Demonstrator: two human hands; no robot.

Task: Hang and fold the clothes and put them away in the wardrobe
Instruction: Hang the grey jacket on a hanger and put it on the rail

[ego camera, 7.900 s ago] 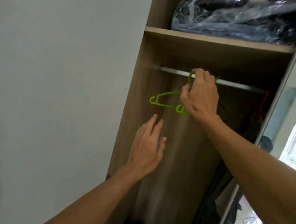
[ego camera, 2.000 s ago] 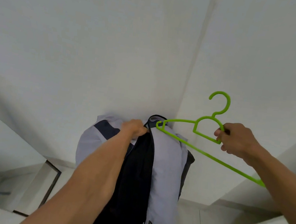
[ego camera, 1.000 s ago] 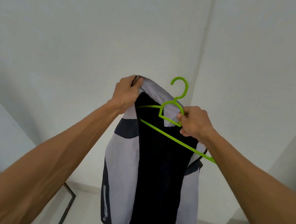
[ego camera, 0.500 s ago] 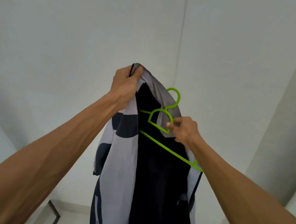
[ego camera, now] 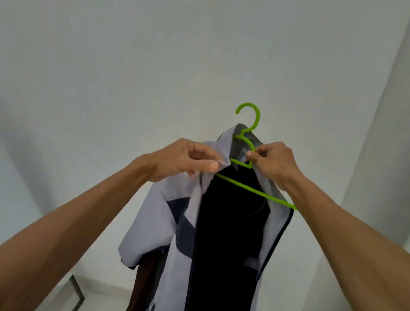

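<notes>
Half a second ago the left hand (ego camera: 184, 161) grips the jacket (ego camera: 214, 235) collar high above the hanger (ego camera: 246, 160); now it sits lower, level with the right hand (ego camera: 273, 164), pinching the collar edge; the hook clears the collar top; a grey sleeve hangs free at left.

Both hands (ego camera: 185, 159) hold shirt (ego camera: 217, 235) on hanger (ego camera: 247, 134).

Head view, forward, near wall (ego camera: 106, 64)
</notes>
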